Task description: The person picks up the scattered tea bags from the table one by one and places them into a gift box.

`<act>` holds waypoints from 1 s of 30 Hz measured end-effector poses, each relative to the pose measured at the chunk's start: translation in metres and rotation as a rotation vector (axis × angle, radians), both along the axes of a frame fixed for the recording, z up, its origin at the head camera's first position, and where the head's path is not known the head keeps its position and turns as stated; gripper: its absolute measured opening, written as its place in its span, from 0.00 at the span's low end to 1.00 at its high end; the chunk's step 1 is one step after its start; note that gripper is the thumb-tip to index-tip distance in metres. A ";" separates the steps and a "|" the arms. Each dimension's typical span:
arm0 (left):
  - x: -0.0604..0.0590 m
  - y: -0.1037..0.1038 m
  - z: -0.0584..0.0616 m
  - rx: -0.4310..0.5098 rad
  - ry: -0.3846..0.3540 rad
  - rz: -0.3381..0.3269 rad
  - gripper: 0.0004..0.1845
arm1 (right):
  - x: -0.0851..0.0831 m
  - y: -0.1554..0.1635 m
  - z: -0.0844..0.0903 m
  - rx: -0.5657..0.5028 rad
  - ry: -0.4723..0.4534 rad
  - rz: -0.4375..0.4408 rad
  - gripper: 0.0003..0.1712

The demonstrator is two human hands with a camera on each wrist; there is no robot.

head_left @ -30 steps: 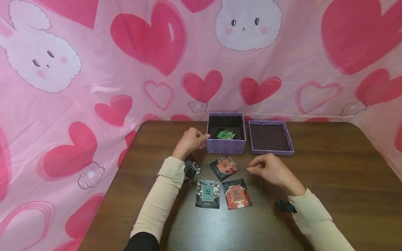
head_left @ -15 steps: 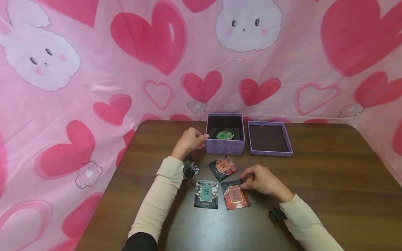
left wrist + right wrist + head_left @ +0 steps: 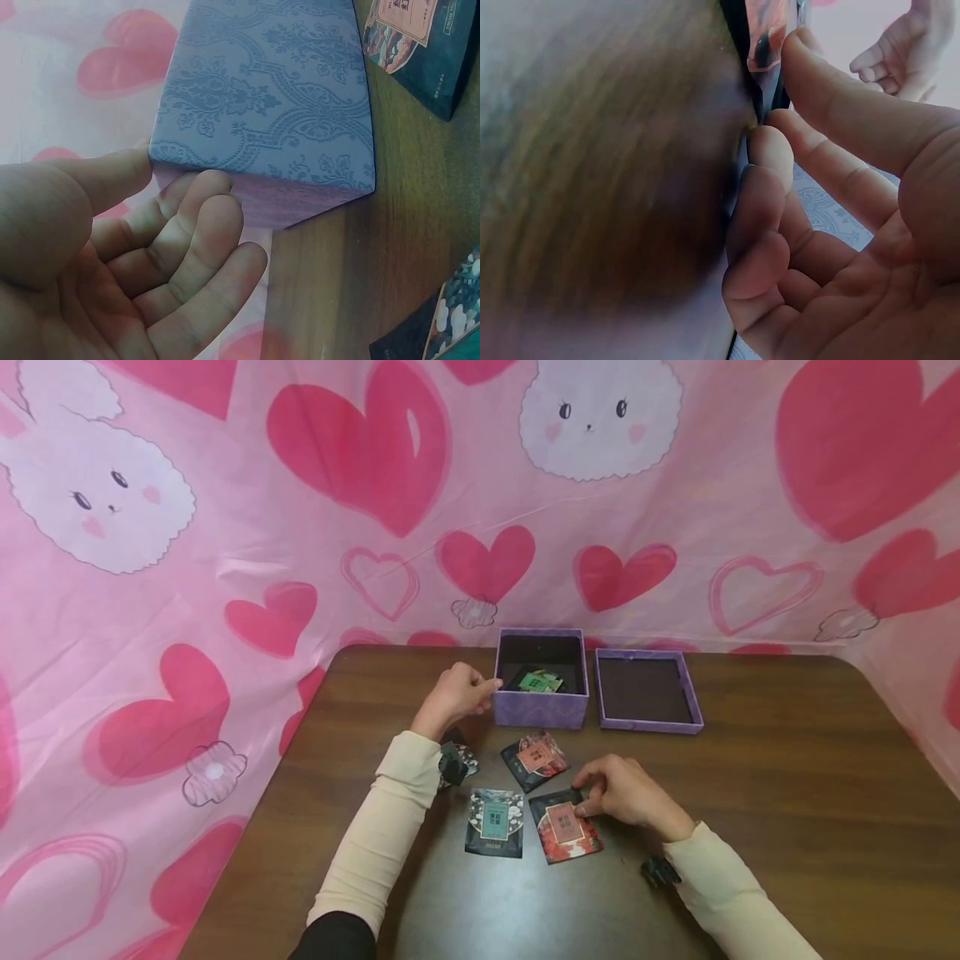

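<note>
You have four packets on the table (image 3: 787, 793), the fourth (image 3: 461, 760) half hidden, perhaps two more inside one purple box (image 3: 540, 710), one lid (image 3: 648, 722), and two hands.

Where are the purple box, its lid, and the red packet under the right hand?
purple box (image 3: 538, 710), head view, on its patterned front wall.
lid (image 3: 649, 723), head view, on its near rim.
red packet (image 3: 566, 828), head view, on its pink centre label.
right hand (image 3: 626, 793), head view, on its back.

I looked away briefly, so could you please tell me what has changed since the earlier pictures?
The right hand came down toward the person and now pinches the red packet. The left hand stayed against the purple box; the other packets did not move.
</note>
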State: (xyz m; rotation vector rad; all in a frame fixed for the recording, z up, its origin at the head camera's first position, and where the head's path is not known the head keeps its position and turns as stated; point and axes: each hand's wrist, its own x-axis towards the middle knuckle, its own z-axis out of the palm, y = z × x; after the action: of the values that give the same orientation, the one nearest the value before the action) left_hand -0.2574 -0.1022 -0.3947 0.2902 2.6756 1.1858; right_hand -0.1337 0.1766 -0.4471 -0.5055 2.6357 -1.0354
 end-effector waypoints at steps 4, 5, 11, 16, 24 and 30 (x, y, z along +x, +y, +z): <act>-0.001 0.001 -0.001 0.000 -0.002 -0.002 0.20 | -0.002 -0.002 -0.001 0.023 0.028 -0.003 0.17; -0.001 0.000 -0.001 -0.004 -0.001 -0.004 0.21 | -0.002 -0.003 -0.001 0.028 0.026 -0.005 0.17; 0.000 0.001 0.000 -0.010 0.000 0.001 0.21 | -0.007 -0.006 -0.002 0.055 0.013 -0.006 0.16; 0.001 0.001 -0.001 -0.011 -0.014 0.005 0.20 | -0.010 -0.008 -0.005 0.090 0.043 -0.012 0.13; 0.001 -0.001 0.000 -0.004 -0.012 0.007 0.21 | -0.007 -0.011 -0.004 0.121 0.116 0.008 0.14; -0.001 -0.001 0.001 0.000 -0.002 -0.003 0.20 | -0.006 -0.007 0.000 0.082 0.101 -0.004 0.14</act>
State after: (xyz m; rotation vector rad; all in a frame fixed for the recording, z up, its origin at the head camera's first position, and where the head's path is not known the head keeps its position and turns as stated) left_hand -0.2581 -0.1034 -0.3936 0.2935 2.6725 1.1846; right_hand -0.1393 0.1697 -0.4472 -0.5485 2.7552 -0.9206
